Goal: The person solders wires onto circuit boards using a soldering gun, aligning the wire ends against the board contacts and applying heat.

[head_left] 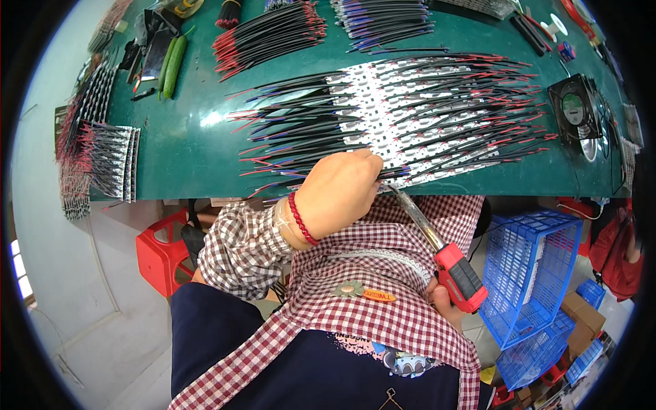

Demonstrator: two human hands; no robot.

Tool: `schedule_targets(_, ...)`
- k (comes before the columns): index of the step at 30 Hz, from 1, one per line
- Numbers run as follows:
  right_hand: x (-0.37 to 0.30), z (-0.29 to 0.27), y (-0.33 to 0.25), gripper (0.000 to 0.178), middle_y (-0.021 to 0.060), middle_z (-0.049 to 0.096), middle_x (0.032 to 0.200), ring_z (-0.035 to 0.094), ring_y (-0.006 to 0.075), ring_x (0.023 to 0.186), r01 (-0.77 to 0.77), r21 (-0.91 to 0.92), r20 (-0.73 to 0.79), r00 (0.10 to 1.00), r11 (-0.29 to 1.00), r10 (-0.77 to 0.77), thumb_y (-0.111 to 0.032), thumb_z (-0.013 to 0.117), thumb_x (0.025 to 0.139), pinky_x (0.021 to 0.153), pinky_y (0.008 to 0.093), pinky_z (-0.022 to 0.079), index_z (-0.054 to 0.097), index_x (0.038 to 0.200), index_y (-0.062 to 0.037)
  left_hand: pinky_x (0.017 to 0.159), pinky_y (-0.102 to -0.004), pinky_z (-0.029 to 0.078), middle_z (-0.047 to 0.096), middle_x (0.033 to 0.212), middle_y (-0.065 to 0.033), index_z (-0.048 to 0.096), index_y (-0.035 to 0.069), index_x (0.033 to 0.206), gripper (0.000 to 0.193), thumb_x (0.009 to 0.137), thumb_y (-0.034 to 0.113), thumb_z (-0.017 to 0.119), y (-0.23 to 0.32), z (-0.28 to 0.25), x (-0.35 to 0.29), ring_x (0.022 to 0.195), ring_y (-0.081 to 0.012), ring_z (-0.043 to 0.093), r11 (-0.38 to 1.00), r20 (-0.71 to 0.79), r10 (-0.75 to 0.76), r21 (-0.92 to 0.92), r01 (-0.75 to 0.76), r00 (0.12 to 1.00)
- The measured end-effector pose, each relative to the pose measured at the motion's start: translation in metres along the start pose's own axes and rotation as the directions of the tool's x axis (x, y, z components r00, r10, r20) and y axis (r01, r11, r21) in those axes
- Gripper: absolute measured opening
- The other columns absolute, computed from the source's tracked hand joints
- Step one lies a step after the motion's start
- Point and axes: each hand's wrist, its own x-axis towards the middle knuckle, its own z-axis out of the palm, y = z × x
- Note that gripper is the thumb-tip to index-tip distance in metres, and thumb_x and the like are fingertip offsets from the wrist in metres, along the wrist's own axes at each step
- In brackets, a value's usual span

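Note:
A panel of white circuit boards [372, 102] lies near the table's front edge. Rows of black wires [465, 89] with red and blue ends spread from it to both sides. Over its near edge, my left hand [338, 191] is closed in a pinch, with a dark wire [400, 171] coming out at the fingertips. A red-and-black soldering iron [459, 277] is held in my right hand [444, 302], which is partly hidden by the handle and the apron. The iron's tip points up and left to the panel's near edge, close to my left fingertips; whether it touches cannot be seen.
Wire bundles [270, 34] lie along the far side of the green table [184, 150]. Two cucumbers [174, 67] sit at far left, and wired boards [113, 157] at the left edge. A black fan [575, 109] stands right. Blue crates [523, 273] and a red stool [160, 249] flank me.

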Motion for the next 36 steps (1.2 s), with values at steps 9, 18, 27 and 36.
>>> schedule_targets(9,-0.008,-0.001,0.005,0.02,0.0066,0.061,0.069,0.06,0.0163,0.063,-0.143,0.007,-0.009,0.99,0.99,0.143,-0.018,0.069,0.077,0.059,0.0286,0.047,0.064,0.081,0.0016,0.061,-0.0443,0.048,0.058,0.081,-0.0153,0.052,0.0,0.079,0.015,0.077,0.011,0.062,0.009,0.011,-0.004,0.068,-0.0362,0.059,0.99,-0.077,-0.087,0.105,0.094,0.993)
schedule_targets(18,-0.001,0.007,-0.002,0.015,0.006,0.062,0.066,0.059,0.0158,0.058,-0.105,0.097,-0.006,0.994,0.99,0.106,-0.014,0.068,0.077,0.054,0.0283,0.046,0.063,0.074,-0.0005,0.058,-0.0422,0.049,0.057,0.081,-0.014,0.051,0.001,0.081,0.018,0.076,0.013,0.064,0.015,0.019,-0.007,0.065,-0.0331,0.06,0.971,-0.092,-0.133,0.188,0.149,0.987)
schedule_targets(27,-0.004,0.001,-0.001,0.018,0.0063,0.062,0.067,0.058,0.015,0.058,-0.12,0.108,0.035,0.993,0.987,0.117,-0.017,0.069,0.079,0.054,0.0282,0.046,0.063,0.075,-0.0002,0.058,-0.0425,0.049,0.057,0.078,-0.0155,0.05,0.0,0.081,0.019,0.076,0.012,0.064,0.016,0.019,-0.008,0.065,-0.0333,0.061,0.968,-0.085,-0.136,0.198,0.151,0.987)
schedule_targets(36,-0.003,0.001,-0.001,0.02,0.0069,0.062,0.068,0.058,0.0146,0.059,-0.164,0.111,0.05,0.986,0.98,0.16,-0.018,0.07,0.079,0.055,0.0283,0.046,0.064,0.079,0.0009,0.058,-0.0432,0.049,0.057,0.079,-0.0163,0.049,0.0,0.082,0.019,0.076,0.011,0.064,0.018,0.019,-0.008,0.065,-0.0339,0.061,0.969,-0.087,-0.146,0.188,0.16,0.985)
